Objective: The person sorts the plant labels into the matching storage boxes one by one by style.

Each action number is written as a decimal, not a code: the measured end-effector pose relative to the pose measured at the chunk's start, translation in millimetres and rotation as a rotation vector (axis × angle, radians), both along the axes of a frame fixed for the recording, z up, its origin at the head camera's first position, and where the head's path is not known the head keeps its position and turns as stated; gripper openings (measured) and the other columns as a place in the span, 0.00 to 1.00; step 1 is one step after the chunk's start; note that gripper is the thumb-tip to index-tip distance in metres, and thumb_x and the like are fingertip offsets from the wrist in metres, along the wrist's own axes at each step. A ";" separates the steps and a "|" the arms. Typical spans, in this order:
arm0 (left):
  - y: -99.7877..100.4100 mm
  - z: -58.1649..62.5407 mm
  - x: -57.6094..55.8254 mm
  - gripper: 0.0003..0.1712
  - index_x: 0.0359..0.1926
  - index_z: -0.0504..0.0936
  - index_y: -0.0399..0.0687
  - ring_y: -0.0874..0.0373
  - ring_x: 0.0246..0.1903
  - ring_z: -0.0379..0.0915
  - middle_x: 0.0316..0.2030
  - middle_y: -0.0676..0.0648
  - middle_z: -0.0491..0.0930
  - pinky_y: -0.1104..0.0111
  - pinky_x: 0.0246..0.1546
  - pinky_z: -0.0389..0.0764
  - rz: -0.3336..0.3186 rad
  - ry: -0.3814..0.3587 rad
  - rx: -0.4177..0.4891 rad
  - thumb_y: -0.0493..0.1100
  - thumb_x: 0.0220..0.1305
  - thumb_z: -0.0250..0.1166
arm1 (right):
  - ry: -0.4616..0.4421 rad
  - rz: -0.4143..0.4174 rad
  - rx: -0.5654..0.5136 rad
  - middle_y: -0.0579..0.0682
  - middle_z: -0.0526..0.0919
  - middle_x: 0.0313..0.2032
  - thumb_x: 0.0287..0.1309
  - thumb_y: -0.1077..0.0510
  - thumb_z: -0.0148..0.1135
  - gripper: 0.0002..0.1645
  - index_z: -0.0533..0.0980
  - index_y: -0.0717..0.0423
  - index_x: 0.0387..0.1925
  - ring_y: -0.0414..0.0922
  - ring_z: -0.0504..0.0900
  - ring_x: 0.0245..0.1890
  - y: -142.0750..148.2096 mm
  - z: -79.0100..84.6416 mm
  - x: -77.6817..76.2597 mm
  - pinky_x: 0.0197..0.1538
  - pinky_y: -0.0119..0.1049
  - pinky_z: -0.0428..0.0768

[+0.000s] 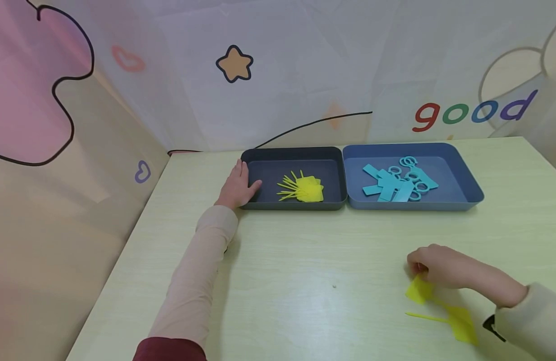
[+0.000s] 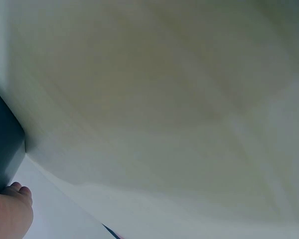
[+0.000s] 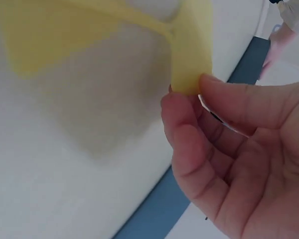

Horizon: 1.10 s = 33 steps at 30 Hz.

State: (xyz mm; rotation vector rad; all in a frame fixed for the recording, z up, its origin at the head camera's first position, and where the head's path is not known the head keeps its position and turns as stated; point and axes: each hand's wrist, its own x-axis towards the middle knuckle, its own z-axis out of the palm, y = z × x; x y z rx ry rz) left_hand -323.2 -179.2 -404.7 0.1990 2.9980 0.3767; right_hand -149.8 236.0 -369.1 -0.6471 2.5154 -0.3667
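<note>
In the head view my left hand [image 1: 234, 185] rests on the left wall of the dark tray [image 1: 296, 206], thumb over the inside and fingers straight along the rim. The left wrist view catches only part of that hand [image 2: 12, 211] beside the tray's corner. My right hand [image 1: 444, 265] pinches a flat yellow plant label [image 3: 192, 55] by its edge between thumb and fingertips, close over the table. A thin stem runs from the held label. Below that hand lies another yellow label [image 1: 461, 325], its stem pointing left.
Several yellow labels [image 1: 308, 189] lie piled in the dark tray. Right beside it, a blue tray [image 1: 458, 175] holds several teal tags with rings [image 1: 397, 185]. A printed cloth [image 1: 296, 75] hangs behind the pale table [image 1: 305, 250].
</note>
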 end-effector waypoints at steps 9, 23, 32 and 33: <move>-1.0 0.3 0.1 0.46 0.67 0.35 0.34 0.47 0.68 0.31 0.68 0.38 0.31 0.60 0.67 0.43 -0.002 -0.001 0.008 0.62 0.64 0.41 | -0.045 0.035 -0.076 0.41 0.65 0.17 0.48 0.70 0.55 0.12 0.70 0.50 0.19 0.37 0.65 0.20 -7.8 32.0 -23.9 0.24 0.27 0.66; -0.3 1.3 1.7 0.46 0.67 0.34 0.35 0.48 0.68 0.30 0.68 0.39 0.30 0.60 0.67 0.43 0.002 -0.011 0.007 0.62 0.64 0.40 | -0.127 -0.178 -0.451 0.51 0.79 0.28 0.54 0.63 0.56 0.10 0.76 0.66 0.36 0.45 0.76 0.26 -43.2 65.9 -82.8 0.32 0.33 0.78; 1.8 7.1 5.3 0.45 0.67 0.34 0.36 0.48 0.68 0.29 0.68 0.40 0.29 0.60 0.67 0.43 0.008 -0.031 -0.007 0.62 0.64 0.40 | -0.187 -0.477 -0.744 0.48 0.80 0.28 0.56 0.59 0.56 0.15 0.73 0.67 0.42 0.44 0.78 0.27 -85.4 56.3 -121.5 0.35 0.32 0.79; 1.9 7.1 5.4 0.45 0.67 0.34 0.36 0.49 0.68 0.29 0.68 0.40 0.29 0.61 0.67 0.43 0.010 -0.032 -0.008 0.62 0.64 0.40 | -0.194 -0.510 -0.780 0.48 0.79 0.27 0.56 0.59 0.56 0.16 0.73 0.67 0.42 0.44 0.78 0.27 -90.3 55.1 -125.4 0.35 0.31 0.79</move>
